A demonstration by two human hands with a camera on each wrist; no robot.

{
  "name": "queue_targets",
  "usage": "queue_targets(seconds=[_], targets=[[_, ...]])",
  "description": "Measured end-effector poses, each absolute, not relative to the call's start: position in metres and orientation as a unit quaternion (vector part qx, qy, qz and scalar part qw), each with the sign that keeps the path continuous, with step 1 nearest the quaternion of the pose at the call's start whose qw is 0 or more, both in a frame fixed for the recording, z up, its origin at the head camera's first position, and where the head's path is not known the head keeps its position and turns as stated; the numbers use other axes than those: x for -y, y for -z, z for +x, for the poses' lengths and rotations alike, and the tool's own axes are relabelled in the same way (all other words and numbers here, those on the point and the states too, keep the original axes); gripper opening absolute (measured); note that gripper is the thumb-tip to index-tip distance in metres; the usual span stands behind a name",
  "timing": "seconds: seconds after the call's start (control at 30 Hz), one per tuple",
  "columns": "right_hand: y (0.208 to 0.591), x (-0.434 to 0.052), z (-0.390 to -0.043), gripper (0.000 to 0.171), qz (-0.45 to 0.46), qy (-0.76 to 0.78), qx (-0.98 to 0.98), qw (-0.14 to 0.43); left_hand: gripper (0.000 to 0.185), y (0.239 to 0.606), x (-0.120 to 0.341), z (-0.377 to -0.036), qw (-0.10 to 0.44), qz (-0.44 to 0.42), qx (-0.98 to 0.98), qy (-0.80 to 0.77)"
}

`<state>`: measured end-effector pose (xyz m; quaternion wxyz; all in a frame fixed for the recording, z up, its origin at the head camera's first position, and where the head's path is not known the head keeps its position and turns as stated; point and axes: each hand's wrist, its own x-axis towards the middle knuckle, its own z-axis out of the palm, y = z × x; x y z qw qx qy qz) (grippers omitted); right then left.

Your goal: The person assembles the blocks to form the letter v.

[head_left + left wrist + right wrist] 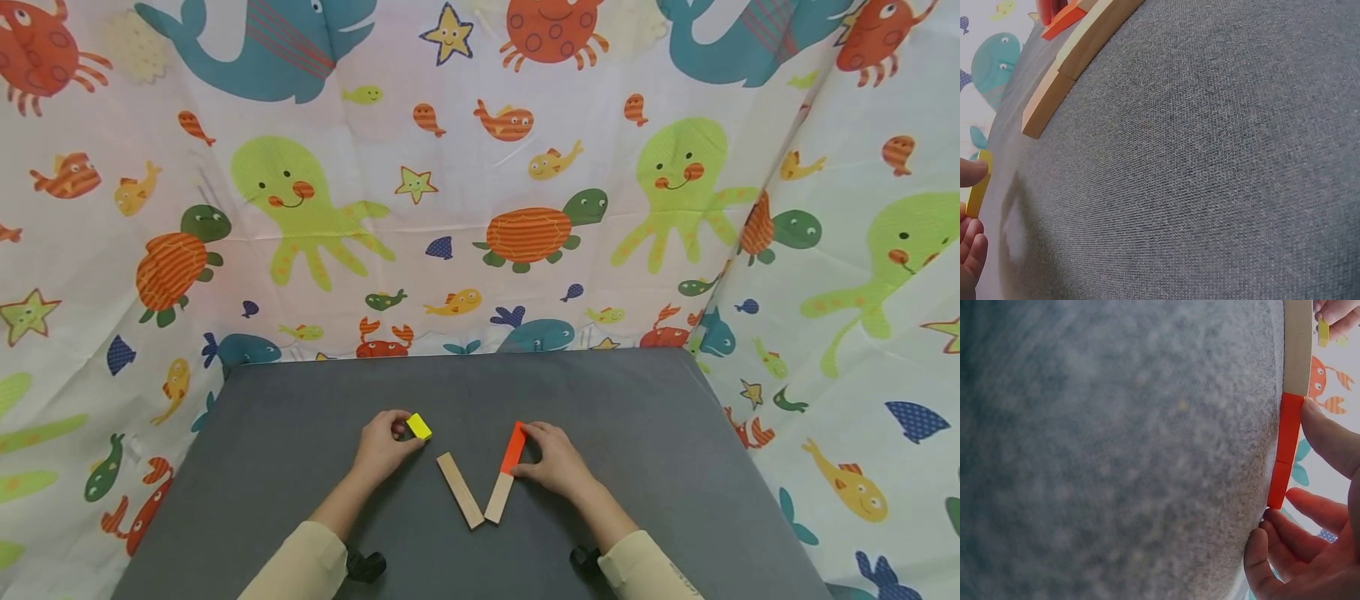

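On the grey tabletop, plain wooden blocks form a V: a left row and a shorter right piece, their near ends meeting or nearly so. A seam crosses the left row in the left wrist view. Red-orange blocks continue the right side; the right wrist view shows a seam between two of them. My right hand pinches these lengthwise, thumb at the near end, a finger at the far end. Beyond the left row's far end, my left hand holds a yellow block between thumb and fingers.
The grey-covered table ends at a far edge against a hanging cloth printed with sea animals, which also runs along both sides. Black gear sits at the left wrist, with a similar black piece at the right.
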<state>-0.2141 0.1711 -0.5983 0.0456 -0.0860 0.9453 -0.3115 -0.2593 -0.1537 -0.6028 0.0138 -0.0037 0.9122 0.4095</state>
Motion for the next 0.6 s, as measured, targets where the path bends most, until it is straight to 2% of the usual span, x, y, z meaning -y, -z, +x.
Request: queue_targets(seconds=[0.6], targets=[[0.600,-0.172,-0.214,0.080,-0.082,0.310,-0.946,0.054,0.050,0.595,0.149,-0.248,0.020,0.002,-0.910,-0.413]])
